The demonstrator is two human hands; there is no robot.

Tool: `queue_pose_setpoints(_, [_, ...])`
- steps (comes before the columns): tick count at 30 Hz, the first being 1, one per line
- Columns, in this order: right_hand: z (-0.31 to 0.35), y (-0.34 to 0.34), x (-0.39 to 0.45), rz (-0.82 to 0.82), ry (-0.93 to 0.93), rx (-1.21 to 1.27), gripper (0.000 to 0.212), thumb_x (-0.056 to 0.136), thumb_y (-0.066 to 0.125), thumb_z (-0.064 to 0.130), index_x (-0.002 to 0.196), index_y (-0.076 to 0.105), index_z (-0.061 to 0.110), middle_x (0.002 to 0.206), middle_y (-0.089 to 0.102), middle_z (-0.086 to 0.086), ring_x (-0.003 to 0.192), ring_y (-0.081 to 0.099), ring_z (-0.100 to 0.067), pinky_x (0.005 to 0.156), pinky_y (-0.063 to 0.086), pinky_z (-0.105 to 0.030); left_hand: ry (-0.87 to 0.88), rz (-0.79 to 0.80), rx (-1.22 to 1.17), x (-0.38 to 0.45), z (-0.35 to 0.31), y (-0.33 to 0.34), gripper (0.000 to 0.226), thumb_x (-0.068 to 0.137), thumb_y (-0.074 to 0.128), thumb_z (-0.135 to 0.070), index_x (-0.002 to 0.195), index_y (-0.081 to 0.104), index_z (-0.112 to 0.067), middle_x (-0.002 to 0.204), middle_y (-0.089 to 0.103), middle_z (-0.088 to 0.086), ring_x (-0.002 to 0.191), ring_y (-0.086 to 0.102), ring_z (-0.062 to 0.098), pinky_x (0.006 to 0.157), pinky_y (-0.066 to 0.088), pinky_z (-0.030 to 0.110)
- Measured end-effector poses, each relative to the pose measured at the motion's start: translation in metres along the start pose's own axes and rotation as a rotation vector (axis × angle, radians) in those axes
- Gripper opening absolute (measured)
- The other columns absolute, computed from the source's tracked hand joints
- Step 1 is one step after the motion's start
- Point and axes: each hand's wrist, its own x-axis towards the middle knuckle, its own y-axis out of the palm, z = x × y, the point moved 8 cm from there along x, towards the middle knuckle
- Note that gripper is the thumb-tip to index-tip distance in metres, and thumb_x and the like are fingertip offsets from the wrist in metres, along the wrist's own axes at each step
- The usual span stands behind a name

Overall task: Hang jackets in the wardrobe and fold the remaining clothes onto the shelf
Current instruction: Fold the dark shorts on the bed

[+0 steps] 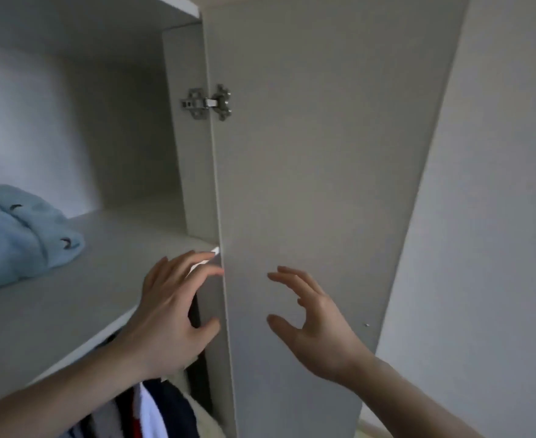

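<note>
Hanging dark, white and red garments (153,409), bottom edge. Left hand (168,314), right hand (311,320): fingers spread, empty. Pale-blue soft folded garment (17,235), white shelf's (70,298) left edge: likely light, floppy; lift beneath folds.

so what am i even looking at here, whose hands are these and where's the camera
There is no machine here: a person wears one camera on the head, looking forward and down at their own bare hands. They stand at an open white wardrobe. The left hand reaches toward the hinge-side edge of the open door, fingers relaxed; whether it touches is unclear. The right hand hovers open in front of the door panel. Neither holds anything. A light blue garment lies on the shelf, and other clothes show below it. A metal hinge joins door and cabinet.
</note>
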Motion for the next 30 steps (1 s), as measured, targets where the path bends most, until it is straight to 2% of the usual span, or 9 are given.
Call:
queue_pose_setpoints(3, [-0.046, -0.079, -0.085, -0.084, 0.137, -0.088, 0.057, 0.086, 0.059, 0.053, 0.141, 0.046, 0.048, 0.15, 0.031, 0.037, 0.135, 0.039, 0.01, 0.11, 0.038, -0.022, 0.135, 0.088, -0.073, 0.005, -0.097, 0.05, 0.053, 0.073, 0.061, -0.048, 0.124, 0.054, -0.034, 0.143, 0.045, -0.013, 0.134, 0.044, 0.014, 0.111, 0.031, 0.042])
queue_pose_setpoints(6, [-0.089, -0.152, -0.181, -0.173, 0.29, -0.113, 0.053, 0.09, 0.064, 0.042, 0.14, 0.047, 0.048, 0.148, 0.03, 0.04, 0.134, 0.038, 0.013, 0.109, 0.039, -0.023, 0.208, 0.169, -0.13, 0.001, -0.197, 0.106, 0.053, 0.074, 0.065, -0.048, 0.124, 0.055, -0.035, 0.144, 0.044, -0.013, 0.137, 0.041, 0.014, 0.118, 0.025, 0.048])
queue_pose_setpoints(8, [-0.113, -0.192, -0.247, -0.21, 0.396, -0.13, 0.053, 0.089, 0.061, 0.047, 0.14, 0.045, 0.051, 0.149, 0.029, 0.042, 0.134, 0.039, 0.013, 0.107, 0.039, -0.023, 0.23, 0.228, -0.162, -0.005, -0.26, 0.146, 0.054, 0.075, 0.068, -0.048, 0.126, 0.056, -0.034, 0.145, 0.043, -0.014, 0.139, 0.037, 0.012, 0.121, 0.018, 0.048])
queue_pose_setpoints(13, [-0.159, -0.277, -0.406, -0.332, 0.636, -0.19, 0.059, 0.082, 0.054, 0.06, 0.139, 0.042, 0.056, 0.148, 0.027, 0.044, 0.132, 0.037, 0.016, 0.104, 0.038, -0.021, 0.329, 0.426, -0.324, -0.042, -0.417, 0.245, 0.057, 0.085, 0.069, -0.053, 0.136, 0.046, -0.043, 0.152, 0.029, -0.022, 0.144, 0.019, 0.001, 0.122, 0.002, 0.029])
queue_pose_setpoints(15, [-0.171, -0.308, -0.466, -0.389, 0.728, -0.201, 0.06, 0.082, 0.057, 0.058, 0.139, 0.042, 0.055, 0.147, 0.027, 0.045, 0.132, 0.038, 0.014, 0.105, 0.038, -0.021, 0.384, 0.511, -0.4, -0.059, -0.48, 0.277, 0.059, 0.085, 0.066, -0.056, 0.138, 0.043, -0.046, 0.152, 0.026, -0.025, 0.144, 0.015, -0.001, 0.118, 0.002, 0.021])
queue_pose_setpoints(18, [-0.181, -0.351, -0.55, -0.479, 0.858, -0.213, 0.058, 0.087, 0.065, 0.047, 0.141, 0.044, 0.052, 0.146, 0.027, 0.045, 0.129, 0.036, 0.02, 0.106, 0.036, -0.018, 0.474, 0.614, -0.465, -0.08, -0.567, 0.315, 0.059, 0.084, 0.065, -0.057, 0.138, 0.042, -0.048, 0.151, 0.026, -0.027, 0.145, 0.017, 0.0, 0.117, 0.006, 0.02])
queue_pose_setpoints(22, [-0.183, -0.403, -0.649, -0.624, 1.011, -0.244, 0.056, 0.09, 0.068, 0.044, 0.142, 0.045, 0.049, 0.144, 0.029, 0.043, 0.124, 0.029, 0.03, 0.099, 0.03, -0.003, 0.638, 0.716, -0.479, -0.098, -0.673, 0.355, 0.056, 0.086, 0.062, -0.056, 0.138, 0.042, -0.047, 0.149, 0.029, -0.027, 0.14, 0.027, 0.003, 0.115, 0.013, 0.022])
queue_pose_setpoints(26, [-0.188, -0.447, -0.731, -0.748, 1.154, -0.259, 0.055, 0.093, 0.068, 0.042, 0.141, 0.044, 0.05, 0.146, 0.031, 0.039, 0.129, 0.036, 0.017, 0.113, 0.033, -0.022, 0.765, 0.797, -0.529, -0.108, -0.767, 0.389, 0.053, 0.088, 0.064, -0.051, 0.138, 0.045, -0.047, 0.147, 0.033, -0.027, 0.134, 0.034, 0.003, 0.112, 0.019, 0.024])
queue_pose_setpoints(30, [-0.198, -0.49, -0.803, -0.86, 1.285, -0.276, 0.054, 0.093, 0.067, 0.044, 0.14, 0.042, 0.053, 0.148, 0.03, 0.036, 0.136, 0.037, 0.005, 0.116, 0.035, -0.029, 0.907, 0.861, -0.58, -0.117, -0.861, 0.425, 0.055, 0.088, 0.064, -0.051, 0.139, 0.045, -0.045, 0.148, 0.033, -0.028, 0.137, 0.032, 0.003, 0.115, 0.022, 0.028])
